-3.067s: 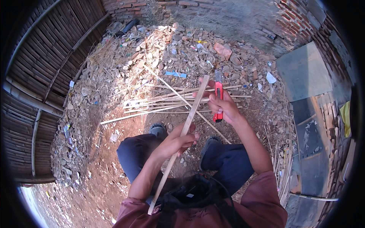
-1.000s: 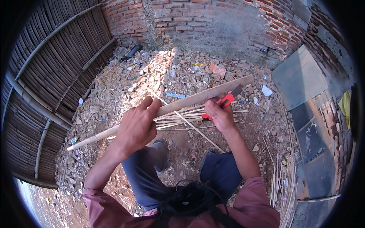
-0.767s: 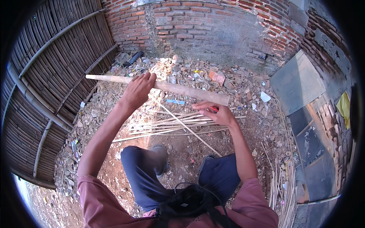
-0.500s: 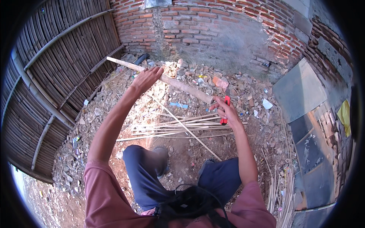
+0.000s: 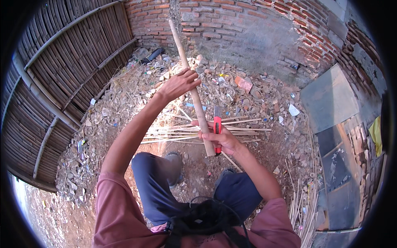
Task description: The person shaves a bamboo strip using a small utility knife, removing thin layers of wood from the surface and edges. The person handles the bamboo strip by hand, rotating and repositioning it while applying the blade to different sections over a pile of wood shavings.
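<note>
A pale bamboo pole (image 5: 198, 106) slants across in front of me, its near end close above my knees and its far end up before the brick wall. My left hand (image 5: 178, 85) is wrapped over the pole's upper half, fingers closed around it. Down by the near end, my right hand (image 5: 225, 140) holds a red utility knife (image 5: 217, 125) with its blade out and pointing away from me. The thumb and fingers of this same hand also press against the pole. Beneath, thin bamboo strips (image 5: 248, 129) lie in a loose bundle on the ground.
Rubble and litter (image 5: 252, 103) cover the ground up to the brick wall (image 5: 215, 25). On the left stands a bamboo-slat wall (image 5: 78, 62); on the right lean grey boards (image 5: 328, 99). More long strips (image 5: 308, 206) lie at my right side.
The pole has swung from lying slantwise to the left to standing closer to straight ahead. My right hand came nearer and leftward with the knife; my left hand shifted right with the pole.
</note>
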The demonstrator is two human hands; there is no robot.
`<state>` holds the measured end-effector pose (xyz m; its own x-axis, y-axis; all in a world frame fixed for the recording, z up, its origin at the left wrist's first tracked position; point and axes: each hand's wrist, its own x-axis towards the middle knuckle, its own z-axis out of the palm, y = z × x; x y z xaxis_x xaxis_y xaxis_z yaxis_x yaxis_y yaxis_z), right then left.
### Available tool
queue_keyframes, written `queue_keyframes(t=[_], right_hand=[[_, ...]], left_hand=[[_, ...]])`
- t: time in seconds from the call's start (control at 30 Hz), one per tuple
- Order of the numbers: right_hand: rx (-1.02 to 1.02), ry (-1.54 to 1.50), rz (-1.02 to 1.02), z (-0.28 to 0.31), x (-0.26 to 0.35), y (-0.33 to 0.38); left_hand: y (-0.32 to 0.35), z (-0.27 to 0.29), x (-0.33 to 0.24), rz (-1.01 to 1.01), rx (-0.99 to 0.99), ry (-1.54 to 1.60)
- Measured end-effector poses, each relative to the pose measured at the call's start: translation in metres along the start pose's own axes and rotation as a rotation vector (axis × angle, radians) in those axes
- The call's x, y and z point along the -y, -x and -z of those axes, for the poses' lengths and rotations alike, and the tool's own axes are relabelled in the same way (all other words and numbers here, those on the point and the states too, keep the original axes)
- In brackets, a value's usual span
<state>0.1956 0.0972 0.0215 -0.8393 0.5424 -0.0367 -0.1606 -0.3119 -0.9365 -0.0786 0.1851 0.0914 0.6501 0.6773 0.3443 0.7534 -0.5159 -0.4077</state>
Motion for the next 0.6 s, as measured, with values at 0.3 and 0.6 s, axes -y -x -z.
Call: queue_keyframes(t=[0.3, 0.6], right_hand=[[-0.321, 0.176, 0.019, -0.023, -0.045, -0.013], [-0.466, 0.212, 0.031, -0.008, -0.048, -0.013]], left_hand=[[0.045, -0.055, -0.053, 0.736, -0.093, 0.981], [0.125, 0.014, -0.158, 1.007, 0.255, 2.026]])
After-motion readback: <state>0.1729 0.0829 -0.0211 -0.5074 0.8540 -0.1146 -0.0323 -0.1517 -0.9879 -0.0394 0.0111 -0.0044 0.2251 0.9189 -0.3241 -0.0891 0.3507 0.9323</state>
